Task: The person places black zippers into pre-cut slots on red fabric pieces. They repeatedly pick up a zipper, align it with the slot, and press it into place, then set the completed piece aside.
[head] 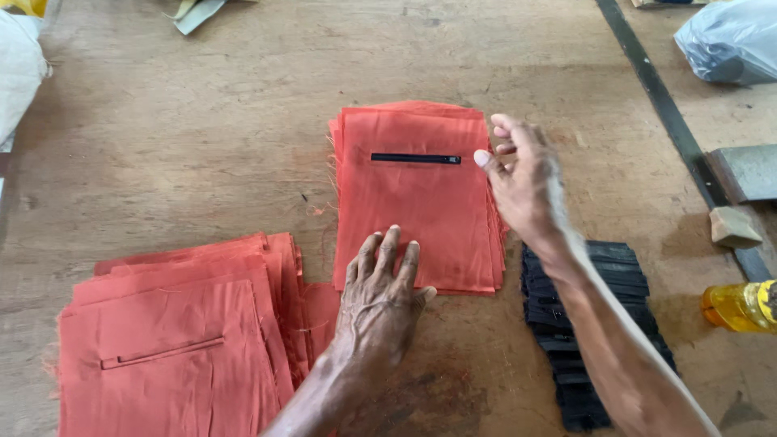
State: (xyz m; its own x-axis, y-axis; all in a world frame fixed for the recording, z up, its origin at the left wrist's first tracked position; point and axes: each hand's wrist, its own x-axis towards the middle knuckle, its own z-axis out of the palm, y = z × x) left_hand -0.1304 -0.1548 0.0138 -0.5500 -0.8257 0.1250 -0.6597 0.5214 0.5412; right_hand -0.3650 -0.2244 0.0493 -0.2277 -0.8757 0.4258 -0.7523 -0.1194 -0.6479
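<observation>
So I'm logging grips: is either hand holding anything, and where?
Nothing is gripped. The left hand presses flat on the orange stack's lower edge; the right hand touches its right edge.

We are seeing a brown wooden table (178, 137) lying under everything. A yellow bottle (738, 307) is lying on its side at the right edge. Just above it, a small tan block (734, 227) is sitting beside a grey metal piece (749, 171). A dark strip (672, 121) is running across the table near them. A pale plastic bag (728, 40) is resting in the top right corner, and a white bag (18, 73) is showing at the far left.
</observation>
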